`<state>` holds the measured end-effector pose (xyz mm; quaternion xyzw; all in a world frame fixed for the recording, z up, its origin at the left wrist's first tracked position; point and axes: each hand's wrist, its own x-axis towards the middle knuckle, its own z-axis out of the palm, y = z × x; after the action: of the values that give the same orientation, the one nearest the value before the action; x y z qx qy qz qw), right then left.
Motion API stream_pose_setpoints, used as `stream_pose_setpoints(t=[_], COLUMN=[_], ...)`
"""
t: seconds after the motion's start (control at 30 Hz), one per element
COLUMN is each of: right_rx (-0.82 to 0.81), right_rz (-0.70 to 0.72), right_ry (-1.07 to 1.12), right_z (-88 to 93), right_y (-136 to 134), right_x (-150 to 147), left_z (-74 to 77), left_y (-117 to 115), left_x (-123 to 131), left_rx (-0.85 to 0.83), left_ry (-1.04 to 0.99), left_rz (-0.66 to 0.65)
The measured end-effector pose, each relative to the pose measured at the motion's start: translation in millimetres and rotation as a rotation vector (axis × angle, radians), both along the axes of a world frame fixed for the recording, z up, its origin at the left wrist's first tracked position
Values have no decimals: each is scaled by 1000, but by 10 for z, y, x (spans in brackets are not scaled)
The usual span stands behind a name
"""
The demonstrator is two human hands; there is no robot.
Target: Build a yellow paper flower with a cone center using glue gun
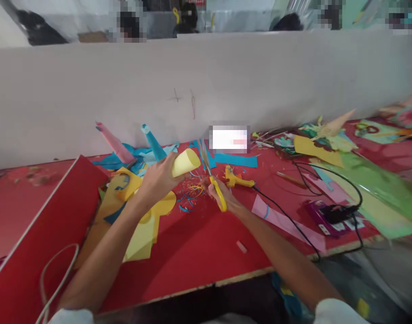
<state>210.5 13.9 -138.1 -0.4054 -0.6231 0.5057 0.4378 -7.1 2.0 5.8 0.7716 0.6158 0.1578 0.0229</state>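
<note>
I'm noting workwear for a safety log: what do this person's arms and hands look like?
The left hand and right hand wear no gloves. The left forearm and right forearm are bare, with no watch or band visible. The left sleeve and right sleeve are white; only their ends show.

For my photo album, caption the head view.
Left hand holding rolled yellow paper, right hand yellow-handled scissors, over red table.

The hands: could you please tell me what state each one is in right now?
Left hand: closed, holding the yellow roll.
Right hand: closed, holding the scissors.
</note>
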Motion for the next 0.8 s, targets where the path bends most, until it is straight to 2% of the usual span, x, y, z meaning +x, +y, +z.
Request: stream_pose_setpoints(t=[0.13, 0.23, 0.37, 0.6, 0.8], right_rx=[142, 131, 116, 154, 250], right_rz=[-13, 36, 47, 20, -83], right_ry=[-89, -153, -170, -204, -417], right_z=[199, 315, 369, 257, 95], right_y=[-79, -122, -142, -94, 4], right_x=[70, 111, 113, 144, 208], left_z=[88, 144, 163, 164, 180], left_y=[-55, -85, -73, -5, 8], left_x=[-8, -10, -55, -171, -231], left_rx=[82, 82, 56, 5, -26], left_ry=[43, 77, 25, -70, -4], left_rz=[21, 38, 4, -132, -121])
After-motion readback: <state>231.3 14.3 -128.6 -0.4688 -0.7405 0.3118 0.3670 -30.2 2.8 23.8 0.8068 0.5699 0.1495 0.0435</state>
